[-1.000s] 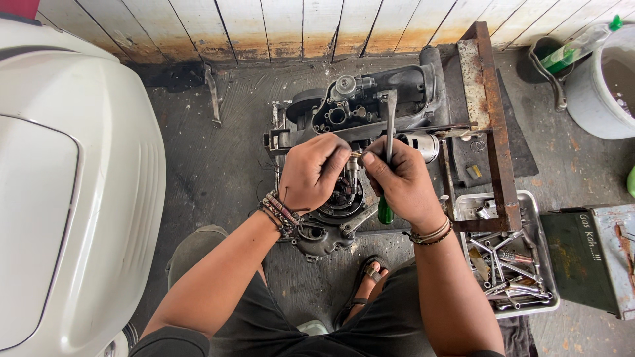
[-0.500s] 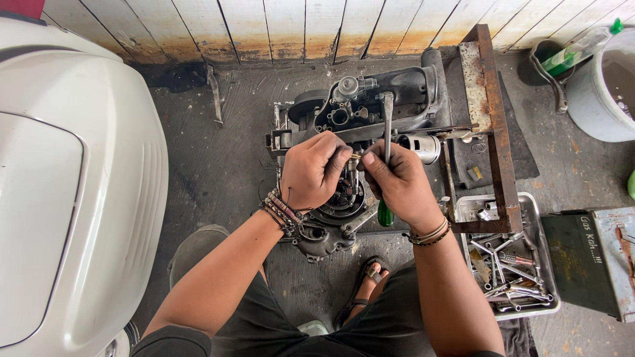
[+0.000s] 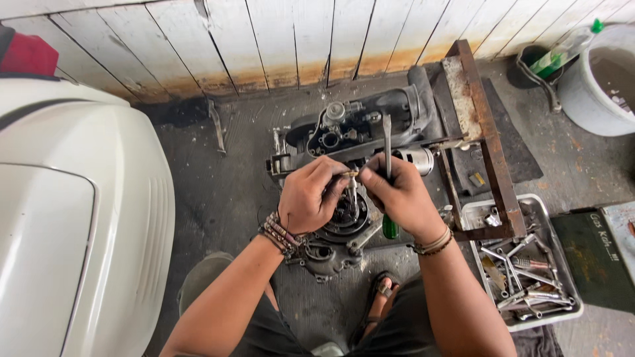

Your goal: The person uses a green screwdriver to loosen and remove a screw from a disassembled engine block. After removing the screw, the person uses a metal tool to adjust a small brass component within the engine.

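Note:
A greasy grey engine block (image 3: 357, 132) lies on the concrete floor in front of me. My left hand (image 3: 309, 198) and my right hand (image 3: 400, 195) meet over its round casing (image 3: 344, 228), fingertips pinching a small metal part (image 3: 349, 174) between them. My right hand also grips a screwdriver (image 3: 387, 142) with a green handle, its blade pointing up and away from me. Beaded bracelets sit on both wrists.
A white vehicle body panel (image 3: 73, 225) fills the left. A rusty metal frame (image 3: 486, 152) stands right of the engine. A white tray (image 3: 546, 314) of wrenches and sockets lies at lower right, a grey bucket (image 3: 605, 86) at upper right. A wooden plank wall runs behind.
Both hands stayed together over the casing with only small finger movement. The screwdriver's blade has tilted slightly.

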